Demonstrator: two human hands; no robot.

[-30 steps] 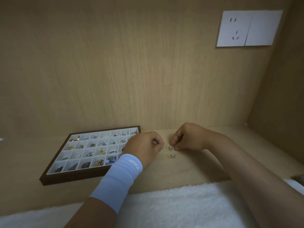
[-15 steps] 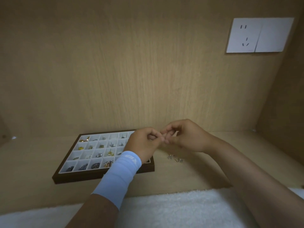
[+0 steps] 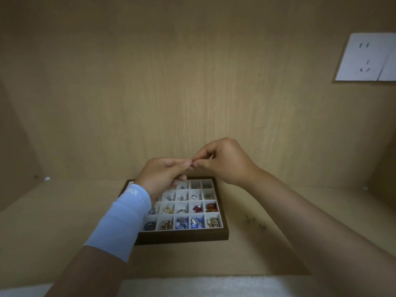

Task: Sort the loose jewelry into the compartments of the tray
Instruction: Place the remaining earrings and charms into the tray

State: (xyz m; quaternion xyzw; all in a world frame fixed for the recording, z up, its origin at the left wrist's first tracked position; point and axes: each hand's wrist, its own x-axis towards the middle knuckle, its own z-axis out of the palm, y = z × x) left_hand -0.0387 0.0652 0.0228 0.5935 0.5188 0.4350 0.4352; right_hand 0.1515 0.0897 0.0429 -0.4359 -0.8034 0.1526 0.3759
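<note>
Tray [image 3: 182,237], centre of the bench [image 3: 64,232] toward its back edge: most visible compartments already hold pieces. Loose jewelry [image 3: 255,222], a small cluster, lies on the bench to the right of the tray, unsorted. Left hand [image 3: 162,174] and right hand [image 3: 225,163] meet fingertip to fingertip above the tray's back rows, fingers curled in a pinch. Any piece between them is too small to tell. Judged nearly complete.

**Too small to tell what the fingertips hold**

The left hand [image 3: 162,174] and right hand [image 3: 222,161] meet fingertip to fingertip. Anything pinched there is too small to see. The sleeve [image 3: 122,221] hides the left compartments of the tray [image 3: 182,237]. Loose jewelry [image 3: 255,222] on the desk, right of the tray, is a blur. The picture's right edge cuts off the wall socket [image 3: 364,58].
</note>
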